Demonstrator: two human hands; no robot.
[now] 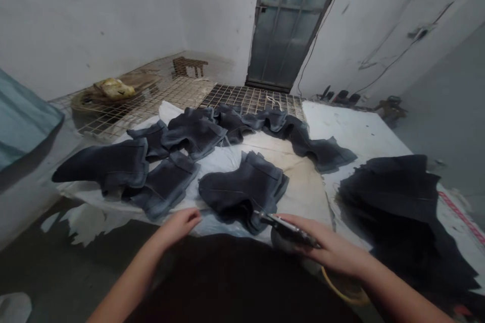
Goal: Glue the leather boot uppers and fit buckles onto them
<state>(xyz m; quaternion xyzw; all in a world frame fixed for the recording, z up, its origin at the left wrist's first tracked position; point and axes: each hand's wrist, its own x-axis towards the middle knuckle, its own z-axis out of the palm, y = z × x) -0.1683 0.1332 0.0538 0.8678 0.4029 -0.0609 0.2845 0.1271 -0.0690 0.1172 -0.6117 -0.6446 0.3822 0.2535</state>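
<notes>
My right hand is wrapped round a metal spray gun, whose nozzle points left toward the dark fabric pieces. A dark, rounded cup shows under the gun. Just beyond the nozzle lies a small stack of dark grey, boot-shaped fabric pieces with paler edges. My left hand hovers at the table's near edge with its fingers curled in and nothing visible in them. Closest to it is another cut piece, apart from the fingers. More such pieces lie in overlapping groups along the back.
A tall pile of black fabric pieces stands on the white board at right. A yellow hose hangs below my right wrist. Wire mesh lies behind the table, before a metal door. Blue cloth hangs at left.
</notes>
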